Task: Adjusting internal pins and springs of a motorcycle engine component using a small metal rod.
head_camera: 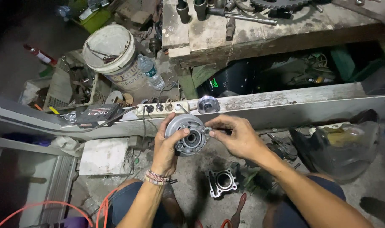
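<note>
— What's off to the left of the hands?

— A white bucket (113, 55) and a clear water bottle (151, 72) stand up and to the left, on the floor. Closer in, a black box (98, 115) lies on a grey ledge (285, 105); its lower edge is hard to make out in the dark.

— And the left hand (167, 145)?

— It is closed around a round grey metal hub (187, 134), thumb across the face, fingers hidden behind it.

— The right hand (237, 136)?

— Just beside the hub's right edge, fingertips pinched on something small; I cannot tell what it is.

— Anything nearby?

— A small shiny disc (208, 104) sits on the ledge just above the hands. Below them, a grey engine cylinder (221, 181) lies on the floor. Right of the right hand, a clear plastic bag (342, 145) blurs whatever is inside. The counter (260, 33) far above is cut off at the top.
</note>
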